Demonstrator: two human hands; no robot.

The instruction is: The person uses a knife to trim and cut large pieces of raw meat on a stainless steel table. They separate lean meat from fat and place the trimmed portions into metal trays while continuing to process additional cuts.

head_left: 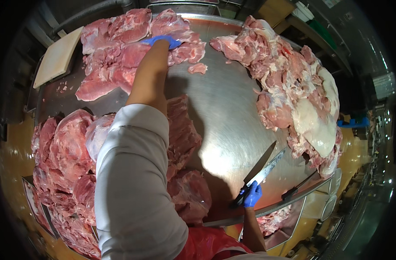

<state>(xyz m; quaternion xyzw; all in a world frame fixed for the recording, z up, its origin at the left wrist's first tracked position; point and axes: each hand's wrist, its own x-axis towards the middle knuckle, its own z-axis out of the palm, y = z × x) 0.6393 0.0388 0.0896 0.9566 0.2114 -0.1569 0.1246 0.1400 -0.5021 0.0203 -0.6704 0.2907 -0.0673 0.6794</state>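
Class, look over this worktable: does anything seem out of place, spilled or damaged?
Only minor strays stand out. A small meat piece lies just off the far-left meat pile, and tiny scraps are scattered near the white board. They look odd because most meat is grouped together.

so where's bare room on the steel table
On the steel table, the biggest free patch lies between the raw meat cuts at left and the fatty meat pile at right, beyond the knife in the right hand. A smaller one borders the cutting board. Both sides are crowded with meat.
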